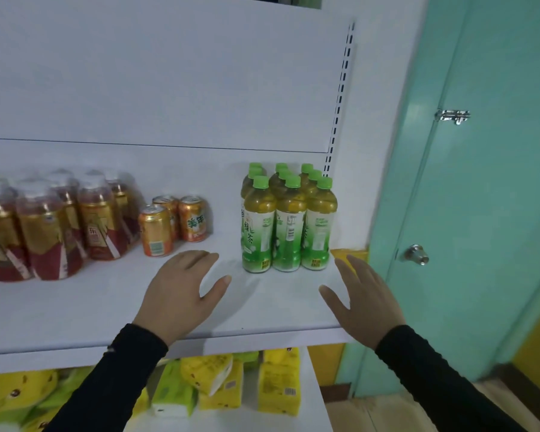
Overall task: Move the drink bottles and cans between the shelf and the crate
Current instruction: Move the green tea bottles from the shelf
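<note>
Nearest the camera, below the white shelf [75, 313], a lower level held yellow and green tissue packs [212, 381] lying in a loose heap. Two black sleeves [443, 378] reached up from the bottom edge toward the shelf. The left hand [181, 291] hovered over the shelf's front part, palm down, fingers straight and spread, holding nothing. The right hand [365, 297] was out over the shelf's right front corner, likewise flat with fingers spread and thumb apart, and it gripped nothing either. Between the two hands and a little farther back stood a block of green tea bottles [289, 219], upright in tight rows of three, with green caps and green-and-white labels; neither hand touched them. Left of the bottles, with a gap of bare shelf between, three orange cans [172, 224] stood upright close together, just beyond the left hand's fingertips. Farther left stood a cluster of red-and-gold bottles [53, 226] with white caps, which looked wrapped in clear film. A small yellow block [351, 254] sat at the shelf's right end, partly behind the right hand's fingers. At the right stood a teal door [480, 188] with a metal knob [416, 254] and a sliding bolt [452, 116] higher up.
</note>
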`<state>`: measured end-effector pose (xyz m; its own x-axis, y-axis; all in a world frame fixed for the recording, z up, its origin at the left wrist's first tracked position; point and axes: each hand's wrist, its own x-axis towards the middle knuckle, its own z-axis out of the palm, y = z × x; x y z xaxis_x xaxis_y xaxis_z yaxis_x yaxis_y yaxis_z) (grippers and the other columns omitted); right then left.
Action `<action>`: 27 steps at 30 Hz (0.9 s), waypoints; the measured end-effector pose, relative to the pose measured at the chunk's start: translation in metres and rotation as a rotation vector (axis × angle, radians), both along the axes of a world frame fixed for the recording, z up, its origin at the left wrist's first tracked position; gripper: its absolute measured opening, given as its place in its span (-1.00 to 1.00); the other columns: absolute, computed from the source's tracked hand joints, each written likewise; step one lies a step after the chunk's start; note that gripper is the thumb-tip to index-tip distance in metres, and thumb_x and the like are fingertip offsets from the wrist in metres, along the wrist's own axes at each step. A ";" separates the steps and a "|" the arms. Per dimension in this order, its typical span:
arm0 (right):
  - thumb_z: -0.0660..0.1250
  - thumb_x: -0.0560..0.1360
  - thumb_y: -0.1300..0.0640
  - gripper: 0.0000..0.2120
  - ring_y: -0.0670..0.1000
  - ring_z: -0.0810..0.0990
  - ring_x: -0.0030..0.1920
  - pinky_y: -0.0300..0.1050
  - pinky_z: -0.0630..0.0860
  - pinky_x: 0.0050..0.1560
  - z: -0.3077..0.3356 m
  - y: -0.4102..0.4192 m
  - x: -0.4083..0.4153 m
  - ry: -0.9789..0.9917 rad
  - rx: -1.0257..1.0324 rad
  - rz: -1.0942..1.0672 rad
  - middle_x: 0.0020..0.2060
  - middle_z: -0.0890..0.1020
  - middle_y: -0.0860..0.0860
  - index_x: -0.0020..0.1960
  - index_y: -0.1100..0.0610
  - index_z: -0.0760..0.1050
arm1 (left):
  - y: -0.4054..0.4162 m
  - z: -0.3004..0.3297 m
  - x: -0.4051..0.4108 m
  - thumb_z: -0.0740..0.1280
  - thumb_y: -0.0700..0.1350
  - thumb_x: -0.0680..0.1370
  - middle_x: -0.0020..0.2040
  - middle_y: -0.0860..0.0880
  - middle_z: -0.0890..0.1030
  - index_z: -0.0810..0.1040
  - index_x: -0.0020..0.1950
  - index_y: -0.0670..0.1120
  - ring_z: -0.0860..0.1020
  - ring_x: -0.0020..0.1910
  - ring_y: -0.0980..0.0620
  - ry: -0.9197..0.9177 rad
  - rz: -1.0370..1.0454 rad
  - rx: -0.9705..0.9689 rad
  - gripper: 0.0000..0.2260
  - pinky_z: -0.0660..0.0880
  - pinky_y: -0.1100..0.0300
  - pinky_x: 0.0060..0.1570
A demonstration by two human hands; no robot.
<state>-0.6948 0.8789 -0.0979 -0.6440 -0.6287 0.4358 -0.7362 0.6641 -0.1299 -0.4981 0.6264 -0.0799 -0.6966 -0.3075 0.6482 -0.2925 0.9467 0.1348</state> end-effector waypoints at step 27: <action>0.15 0.61 -0.23 -0.49 0.04 0.51 0.26 -0.10 0.48 0.20 0.006 -0.041 -0.049 -0.272 0.069 0.017 0.30 0.51 0.02 0.43 0.04 0.39 | -0.016 0.006 -0.143 0.53 0.03 0.47 0.19 0.04 0.60 0.42 0.26 0.00 0.55 0.09 0.05 0.050 -0.107 0.997 -0.54 0.50 0.16 0.10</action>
